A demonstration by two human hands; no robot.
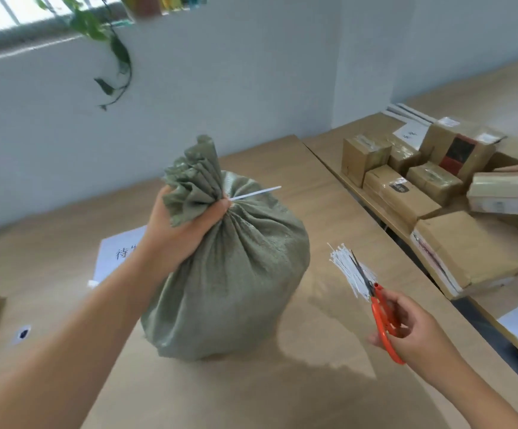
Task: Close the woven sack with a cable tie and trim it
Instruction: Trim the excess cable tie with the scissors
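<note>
Forearms frame the sack (229, 274) on the table (328, 382): left hand (183, 221) clenches its gathered neck, right hand (412, 323) grips closed scissors (378, 308). Tie (256, 193) tail juts right; a careless snip risks cutting weave or fingers.

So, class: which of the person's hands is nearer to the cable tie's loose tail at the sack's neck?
Left. The left hand grips the sack neck right beside the cable tie tail. The right hand holds the scissors lower, off to the right.
</note>
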